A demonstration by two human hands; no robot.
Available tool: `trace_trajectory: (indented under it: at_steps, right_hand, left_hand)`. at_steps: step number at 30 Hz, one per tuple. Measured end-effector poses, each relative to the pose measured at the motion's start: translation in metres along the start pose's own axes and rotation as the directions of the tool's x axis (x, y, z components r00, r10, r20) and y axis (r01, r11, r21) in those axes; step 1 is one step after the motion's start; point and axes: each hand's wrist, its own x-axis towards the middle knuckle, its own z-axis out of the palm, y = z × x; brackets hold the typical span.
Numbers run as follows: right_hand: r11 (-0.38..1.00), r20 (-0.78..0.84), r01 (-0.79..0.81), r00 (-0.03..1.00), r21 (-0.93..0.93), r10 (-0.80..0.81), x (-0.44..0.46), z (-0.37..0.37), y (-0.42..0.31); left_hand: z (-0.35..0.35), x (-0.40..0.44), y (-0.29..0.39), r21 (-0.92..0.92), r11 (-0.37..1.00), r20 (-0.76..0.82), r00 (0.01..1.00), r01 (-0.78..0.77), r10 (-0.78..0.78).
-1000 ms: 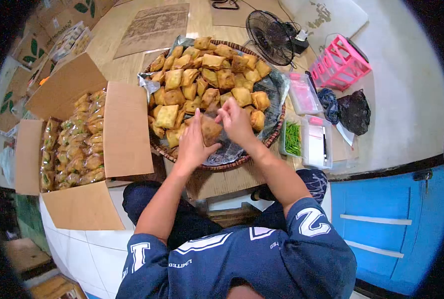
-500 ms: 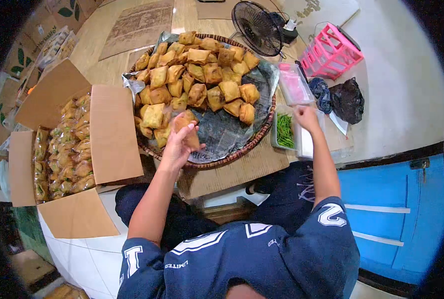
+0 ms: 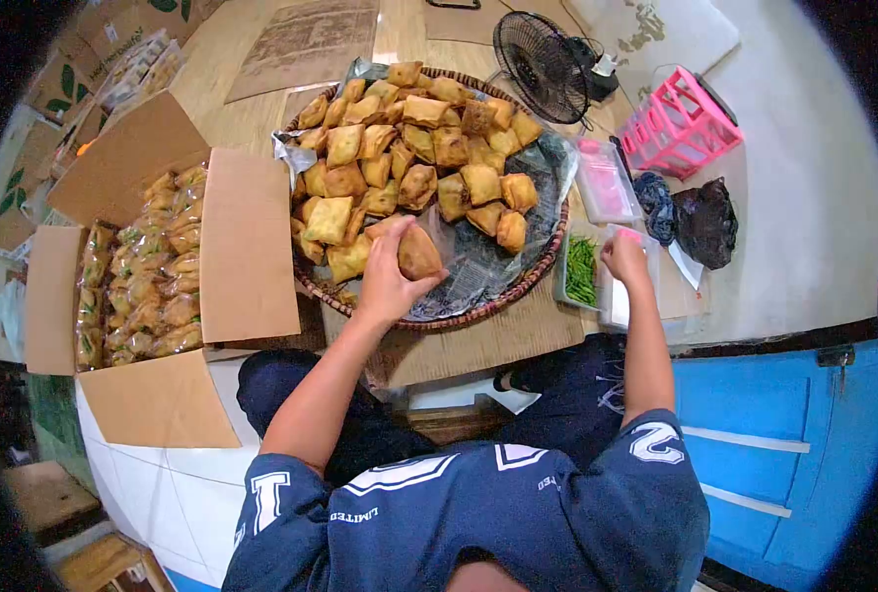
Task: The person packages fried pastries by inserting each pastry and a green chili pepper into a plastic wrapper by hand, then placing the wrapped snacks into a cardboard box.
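My left hand (image 3: pixel 392 286) grips a brown fried pastry (image 3: pixel 420 254), with clear film around it, over the near part of a round woven tray (image 3: pixel 439 324). Golden fried pastries (image 3: pixel 417 138) are heaped on the tray's dark lining. My right hand (image 3: pixel 624 259) is closed over a clear plastic container (image 3: pixel 619 304) with white contents; what its fingers hold, if anything, is too small to make out. Green chilies (image 3: pixel 581 271) fill the compartment just left of that hand.
An open cardboard box (image 3: pixel 252 247) of wrapped pastries stands at the left. Beyond the tray is a black fan (image 3: pixel 541 69). To the right are a pink basket (image 3: pixel 681 123), a lidded container (image 3: pixel 605 183) and a black plastic bag (image 3: pixel 707 223).
My right hand has left the pastry and moved right to the container beside the chilies. My left hand still holds the pastry. The camera view has shifted slightly.
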Motion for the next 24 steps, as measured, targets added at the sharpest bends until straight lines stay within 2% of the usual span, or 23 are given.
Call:
trace_trajectory:
  at_steps: [1,2,3,4,5,8,9,11,12,14,15,17,18,19,20,21,22,23,24]
  right_hand:
    - [0.942,-0.125,0.098,0.990,0.323,-0.060,-0.001,-0.008,-0.006]
    - [0.774,-0.258,0.220,0.963,0.593,-0.076,-0.003,-0.016,-0.010]
    - [0.547,-0.193,0.219,0.976,0.808,-0.106,-0.020,-0.041,-0.038]
    - [0.268,-0.137,0.174,0.979,0.947,-0.152,-0.039,-0.064,-0.077]
    - [0.124,-0.158,0.197,0.950,0.972,-0.268,-0.047,-0.068,-0.103]
    - [-0.085,-0.150,0.126,0.890,0.988,-0.430,-0.066,-0.079,-0.180]
    - [-0.107,-0.154,0.118,0.877,0.987,-0.455,-0.067,-0.079,-0.198]
    - [-0.034,-0.321,0.348,0.818,0.937,-0.478,-0.058,-0.066,-0.221]
    - [-0.037,-0.328,0.355,0.812,0.934,-0.483,-0.055,-0.062,-0.229]
    - [0.092,-0.520,0.603,0.747,0.792,-0.415,-0.053,-0.056,-0.239]
    - [0.091,-0.522,0.608,0.741,0.789,-0.421,-0.054,-0.058,-0.243]
    - [0.057,-0.595,0.712,0.624,0.699,-0.506,-0.056,-0.063,-0.247]
    - [0.104,-0.637,0.845,0.470,0.524,-0.612,-0.050,-0.066,-0.246]
    - [0.103,-0.633,0.845,0.468,0.524,-0.617,-0.049,-0.068,-0.243]
    - [0.021,-0.499,0.703,0.525,0.711,-0.689,-0.050,-0.069,-0.240]
    - [-0.039,-0.356,0.510,0.541,0.859,-0.762,-0.051,-0.073,-0.237]
    - [-0.197,-0.242,0.141,0.577,0.970,-0.780,-0.050,-0.075,-0.234]
    - [-0.197,-0.244,0.144,0.574,0.970,-0.781,-0.053,-0.074,-0.234]
    - [-0.088,-0.305,0.340,0.666,0.936,-0.681,-0.059,-0.070,-0.233]
  left_hand:
    - [0.000,0.001,0.000,0.089,0.994,0.028,0.998,-0.066,0.064]
    - [0.000,0.001,0.001,0.086,0.994,0.021,0.998,-0.062,0.061]
    - [0.000,0.000,0.003,0.067,0.992,0.028,0.994,-0.104,0.102]
    - [0.000,0.000,0.005,0.049,0.988,0.037,0.989,-0.146,0.144]
    - [0.001,-0.001,0.005,0.049,0.988,0.034,0.989,-0.144,0.143]
    - [0.001,-0.003,0.009,0.065,0.985,0.060,0.986,-0.161,0.157]
    - [0.000,-0.004,0.010,0.072,0.984,0.053,0.986,-0.161,0.157]
    - [-0.001,-0.005,0.008,-0.063,0.993,0.049,0.994,-0.097,0.100]
    - [0.000,-0.004,0.006,-0.109,0.987,0.038,0.992,-0.115,0.120]
    - [0.000,-0.004,0.003,-0.125,0.987,0.030,0.994,-0.103,0.107]
    - [-0.001,-0.004,0.003,-0.146,0.986,0.031,0.995,-0.084,0.090]
    - [-0.007,-0.003,0.005,-0.149,0.985,0.029,0.995,-0.088,0.093]
    - [-0.009,-0.002,0.006,-0.112,0.988,0.024,0.993,-0.108,0.112]
    - [-0.010,-0.002,0.007,-0.074,0.989,0.022,0.991,-0.127,0.129]
    - [-0.011,-0.002,0.008,-0.076,0.989,0.020,0.992,-0.124,0.126]
    - [-0.011,-0.002,0.009,-0.013,0.994,0.023,0.994,-0.109,0.109]
    - [-0.011,-0.001,0.009,0.050,0.994,0.024,0.995,-0.095,0.094]
    - [-0.012,-0.001,0.008,0.052,0.994,0.020,0.995,-0.096,0.095]
    - [-0.010,-0.001,0.006,0.091,0.994,-0.026,0.997,-0.067,0.070]
